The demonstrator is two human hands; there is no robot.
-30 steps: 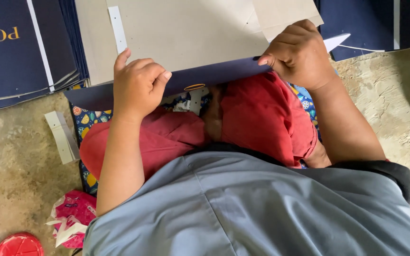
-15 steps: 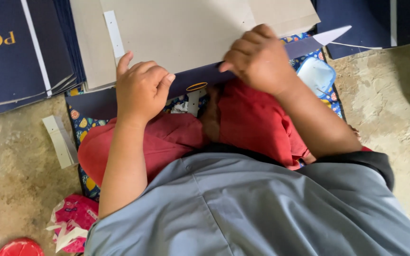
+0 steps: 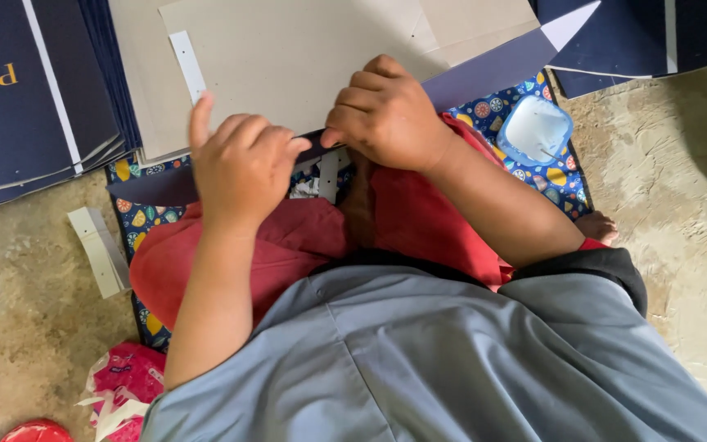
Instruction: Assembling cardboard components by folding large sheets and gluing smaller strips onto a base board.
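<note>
A flat grey cardboard sheet [image 3: 304, 57] with a navy paper flap [image 3: 493, 69] along its near edge lies in front of my crossed legs. My left hand [image 3: 239, 168] rests curled on that near edge, index finger raised. My right hand [image 3: 386, 115] is beside it, fingers bent and pressing the navy flap down onto the board near the middle of the edge. Whether either hand pinches the paper is hidden by the knuckles. A white strip [image 3: 186, 61] is stuck on the board at the left.
Stacks of navy printed sheets [image 3: 18, 106] lie at the left and top right [image 3: 664, 33]. A small blue tub with white paste [image 3: 533, 131] sits on the patterned mat [image 3: 562, 176]. White strips [image 3: 100, 250], pink wrappers [image 3: 128, 385], a red lid [image 3: 34, 431] lie on the concrete floor.
My right hand has slid left along the board's near edge, from the right corner to beside my left hand, uncovering the blue tub. The left hand has stayed nearly still.
</note>
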